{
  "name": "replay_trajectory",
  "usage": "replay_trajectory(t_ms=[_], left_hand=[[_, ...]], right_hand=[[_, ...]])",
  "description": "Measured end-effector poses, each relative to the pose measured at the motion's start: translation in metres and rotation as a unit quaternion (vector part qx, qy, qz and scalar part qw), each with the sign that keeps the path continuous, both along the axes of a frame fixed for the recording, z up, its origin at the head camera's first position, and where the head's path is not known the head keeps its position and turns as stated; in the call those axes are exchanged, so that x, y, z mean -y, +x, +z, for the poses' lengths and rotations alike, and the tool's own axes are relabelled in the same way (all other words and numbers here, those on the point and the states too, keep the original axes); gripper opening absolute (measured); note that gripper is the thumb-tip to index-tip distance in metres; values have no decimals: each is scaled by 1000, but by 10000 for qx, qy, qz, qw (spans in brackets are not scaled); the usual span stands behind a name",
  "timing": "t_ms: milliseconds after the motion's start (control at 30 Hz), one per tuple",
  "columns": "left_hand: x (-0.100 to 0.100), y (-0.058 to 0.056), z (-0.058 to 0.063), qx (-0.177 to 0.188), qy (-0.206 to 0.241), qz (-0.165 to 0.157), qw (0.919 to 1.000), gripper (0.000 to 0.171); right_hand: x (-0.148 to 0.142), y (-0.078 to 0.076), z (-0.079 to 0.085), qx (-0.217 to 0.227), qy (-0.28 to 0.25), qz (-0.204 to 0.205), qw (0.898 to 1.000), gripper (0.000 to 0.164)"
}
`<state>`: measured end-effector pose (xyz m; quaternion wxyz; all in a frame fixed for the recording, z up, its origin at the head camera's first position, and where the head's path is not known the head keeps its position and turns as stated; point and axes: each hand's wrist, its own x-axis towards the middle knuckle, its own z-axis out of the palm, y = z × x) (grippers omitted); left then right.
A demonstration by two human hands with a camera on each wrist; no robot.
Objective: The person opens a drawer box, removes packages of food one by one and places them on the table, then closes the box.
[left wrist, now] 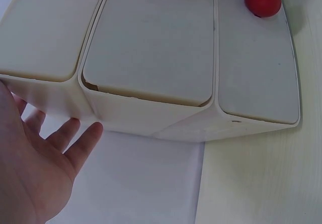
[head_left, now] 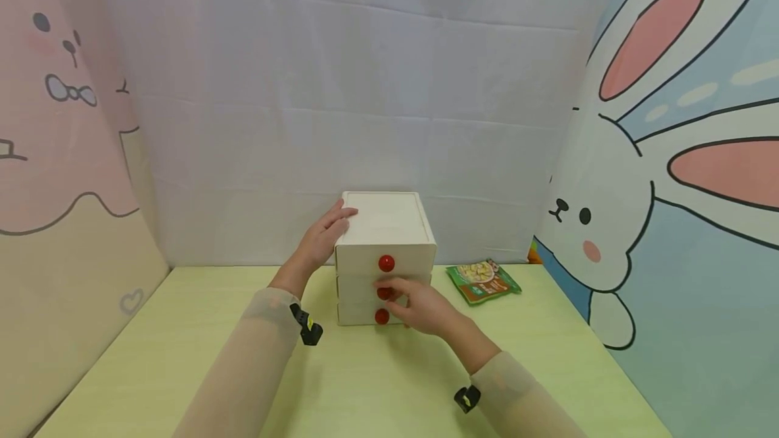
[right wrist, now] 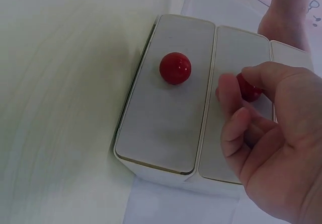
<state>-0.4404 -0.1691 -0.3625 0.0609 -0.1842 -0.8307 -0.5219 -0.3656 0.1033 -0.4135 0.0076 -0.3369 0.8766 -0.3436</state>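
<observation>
Red middle knob pinched by right hand; left hand spread against drawer unit.

right fingers partly hide the middle red knob

Drawer box on table, before curtain — knobs on box's front — packet right of box.

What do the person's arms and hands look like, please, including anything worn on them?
The left hand and right hand are ungloved. Pale beige fabric sleeves cover the forearms, and a small, blocky black wrist device with yellow detail sits at each cuff.
</observation>
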Motion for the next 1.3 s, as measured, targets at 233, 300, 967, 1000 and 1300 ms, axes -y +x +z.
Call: replay_trajectory(t_ms=[233,300,967,1000,1300], left_hand=[[-1,1,1,20,2,29,10000,54],[-1,1,1,30,3,32,10000,54],[-2,0,1,41,57,15,10000,52],[-2,0,1,38,41,18,10000,52],[-2,0,1,28,6,5,10000,53]], right_hand=[[7,2,-6,-40,-14,-454,9990,33],[8,3,-6,-110,20,-584,9982,31],[11,4,-8,-812,280,-804,9931,25],[11,4,-8,-822,271,-807,9930,26],[11,7,-7,-854,268,-781,9929,26]])
